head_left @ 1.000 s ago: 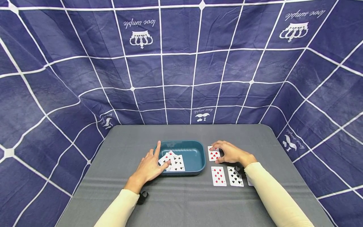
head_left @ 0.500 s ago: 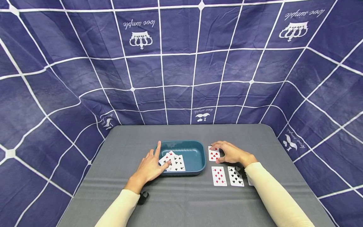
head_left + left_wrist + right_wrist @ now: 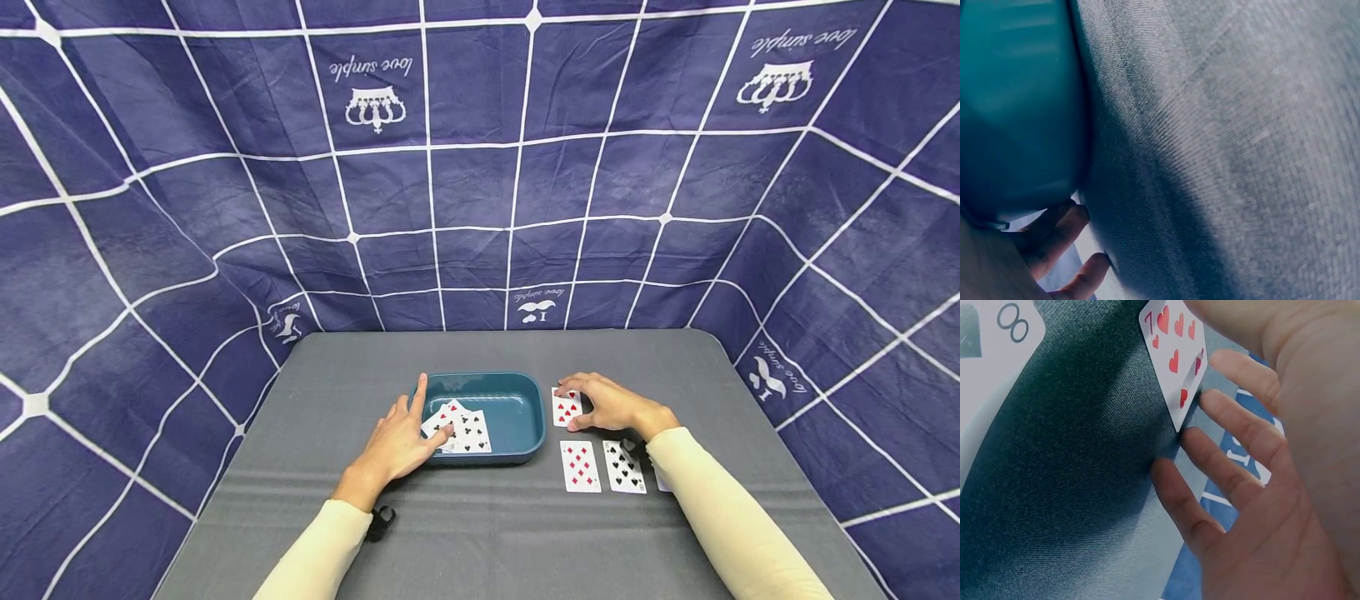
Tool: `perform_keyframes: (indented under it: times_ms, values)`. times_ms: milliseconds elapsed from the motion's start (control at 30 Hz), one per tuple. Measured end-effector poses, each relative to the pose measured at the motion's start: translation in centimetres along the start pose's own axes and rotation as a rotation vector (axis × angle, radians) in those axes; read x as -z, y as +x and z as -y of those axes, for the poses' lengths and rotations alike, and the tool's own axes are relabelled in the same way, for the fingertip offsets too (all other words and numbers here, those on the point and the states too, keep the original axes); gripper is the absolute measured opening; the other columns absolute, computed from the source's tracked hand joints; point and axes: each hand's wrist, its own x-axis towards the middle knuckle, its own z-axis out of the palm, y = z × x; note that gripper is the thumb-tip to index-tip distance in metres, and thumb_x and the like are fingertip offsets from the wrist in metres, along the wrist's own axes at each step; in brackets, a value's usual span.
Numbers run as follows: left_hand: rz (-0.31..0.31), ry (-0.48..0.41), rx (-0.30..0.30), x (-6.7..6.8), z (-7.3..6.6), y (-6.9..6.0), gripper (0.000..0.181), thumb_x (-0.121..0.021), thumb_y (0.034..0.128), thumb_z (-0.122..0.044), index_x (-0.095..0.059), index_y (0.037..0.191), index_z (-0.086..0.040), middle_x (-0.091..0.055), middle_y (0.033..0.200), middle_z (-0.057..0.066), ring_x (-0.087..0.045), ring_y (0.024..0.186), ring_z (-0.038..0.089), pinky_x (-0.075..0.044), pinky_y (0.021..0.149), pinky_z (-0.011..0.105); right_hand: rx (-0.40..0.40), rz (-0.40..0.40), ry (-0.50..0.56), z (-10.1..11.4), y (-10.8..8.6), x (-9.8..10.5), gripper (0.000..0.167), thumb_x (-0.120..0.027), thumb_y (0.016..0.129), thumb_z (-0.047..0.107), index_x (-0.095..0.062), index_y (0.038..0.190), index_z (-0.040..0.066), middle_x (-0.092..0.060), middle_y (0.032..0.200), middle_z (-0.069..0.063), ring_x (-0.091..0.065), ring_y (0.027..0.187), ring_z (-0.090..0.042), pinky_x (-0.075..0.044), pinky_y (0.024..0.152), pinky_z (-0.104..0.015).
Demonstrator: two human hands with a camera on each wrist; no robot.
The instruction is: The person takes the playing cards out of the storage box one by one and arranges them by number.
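My left hand [image 3: 401, 437] lies over the left near corner of a teal plastic tray [image 3: 517, 421]. Its index finger stretches along the left side and its thumb reaches over the near rim, above several overlapping playing cards [image 3: 468, 433] inside. In the left wrist view, some fingertips [image 3: 1094, 269] touch the cloth beside the tray's outer wall. Right of the tray, my right hand [image 3: 611, 404] pinches a seven of hearts playing card [image 3: 1172, 344] between thumb and index finger, at its near and far ends. The other fingers spread beyond it, and the hand hides part of the card.
In front of the right hand lie a diamonds card [image 3: 581, 467] and an eight of spades [image 3: 624, 468], face up. Another card [image 3: 662, 483] shows mostly hidden under the right forearm. Grey cloth [image 3: 480, 533] covers the table; blue gridded fabric [image 3: 465, 192] surrounds it.
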Motion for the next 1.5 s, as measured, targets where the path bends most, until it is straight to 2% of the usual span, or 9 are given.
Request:
perform_keyframes:
  times_ms: [267, 433, 533, 667, 767, 900, 1033, 1200, 1500]
  values:
    - [0.002, -0.006, 0.002, 0.0, 0.0, 0.1, 0.114, -0.071, 0.1086, -0.067, -0.01, 0.19, -0.015, -0.052, 0.169, 0.038, -0.058, 0.155, 0.056, -0.046, 0.123, 0.08, 0.0, -0.017, -0.037, 0.4, 0.2, 0.3, 0.06, -0.095, 0.099, 0.027, -0.074, 0.15, 0.002, -0.068, 0.162, -0.024, -0.064, 0.151, -0.051, -0.048, 0.126, -0.073]
    - [0.006, 0.006, -0.002, -0.1, -0.1, 0.0, 0.113, -0.07, 0.1093, -0.067, -0.008, 0.19, -0.017, -0.053, 0.167, 0.037, -0.061, 0.15, 0.058, -0.047, 0.122, 0.08, -0.002, -0.066, -0.068, 1.0, 0.4, 0.8, 0.057, -0.093, 0.101, 0.022, -0.074, 0.151, 0.003, -0.07, 0.16, -0.02, -0.066, 0.15, -0.048, -0.052, 0.122, -0.074]
    - [0.011, 0.007, 0.003, -0.2, -0.1, -0.2, 0.113, -0.07, 0.1097, -0.067, -0.007, 0.19, -0.019, -0.054, 0.167, 0.036, -0.063, 0.149, 0.058, -0.047, 0.122, 0.08, 0.017, -0.103, -0.081, 1.5, 0.7, 1.1, 0.053, -0.089, 0.103, 0.014, -0.074, 0.152, 0.003, -0.071, 0.158, -0.019, -0.068, 0.148, -0.046, -0.054, 0.12, -0.072]
    - [0.01, -0.004, 0.004, -0.3, -0.1, -0.3, 0.112, -0.068, 0.11, -0.069, -0.007, 0.19, -0.02, -0.053, 0.168, 0.036, -0.061, 0.152, 0.057, -0.045, 0.124, 0.081, 0.048, -0.146, -0.095, 2.3, 1.1, 1.5, 0.049, -0.084, 0.104, 0.006, -0.074, 0.153, 0.004, -0.071, 0.157, -0.021, -0.069, 0.147, -0.046, -0.056, 0.119, -0.071]
    - [0.014, -0.011, 0.003, -0.2, -0.1, -0.2, 0.114, -0.067, 0.1092, -0.073, -0.006, 0.19, -0.021, -0.05, 0.171, 0.038, -0.058, 0.156, 0.057, -0.044, 0.126, 0.08, 0.04, -0.16, -0.108, 3.0, 1.5, 1.8, 0.049, -0.083, 0.107, 0.009, -0.073, 0.154, 0.007, -0.07, 0.159, -0.019, -0.068, 0.148, -0.045, -0.057, 0.117, -0.072]
    - [0.027, -0.018, 0.013, 0.0, -0.1, -0.1, 0.123, -0.066, 0.1032, -0.084, -0.005, 0.19, -0.022, -0.045, 0.176, 0.039, -0.052, 0.162, 0.057, -0.04, 0.13, 0.08, 0.024, -0.171, -0.125, 4.4, 2.2, 2.5, 0.05, -0.084, 0.108, 0.014, -0.072, 0.157, 0.013, -0.068, 0.162, -0.015, -0.066, 0.152, -0.041, -0.056, 0.117, -0.074]
    - [0.048, -0.03, 0.031, 0.2, 0.0, -0.1, 0.135, -0.067, 0.0947, -0.094, -0.004, 0.19, -0.023, -0.041, 0.18, 0.038, -0.047, 0.167, 0.057, -0.036, 0.133, 0.08, 0.043, -0.173, -0.133, 5.8, 3.0, 3.0, 0.05, -0.083, 0.109, 0.016, -0.071, 0.158, 0.016, -0.067, 0.163, -0.013, -0.066, 0.152, -0.039, -0.055, 0.117, -0.073]
    - [0.056, -0.019, 0.037, 0.1, 0.1, -0.2, 0.139, -0.069, 0.0919, -0.096, 0.0, 0.19, -0.026, -0.041, 0.181, 0.039, -0.048, 0.167, 0.057, -0.038, 0.133, 0.08, 0.073, -0.158, -0.135, 7.2, 4.0, 3.1, 0.049, -0.083, 0.11, 0.019, -0.072, 0.158, 0.016, -0.067, 0.162, -0.011, -0.067, 0.151, -0.037, -0.056, 0.117, -0.069]
    - [0.014, -0.035, 0.013, 0.0, 0.0, -0.2, 0.144, -0.063, 0.0855, -0.106, -0.004, 0.19, -0.027, -0.043, 0.177, 0.043, -0.049, 0.163, 0.06, -0.037, 0.13, 0.083, 0.118, -0.115, -0.159, 8.5, 5.2, 2.6, 0.05, -0.084, 0.109, 0.021, -0.072, 0.158, 0.019, -0.069, 0.159, -0.006, -0.067, 0.149, -0.032, -0.058, 0.118, -0.064]
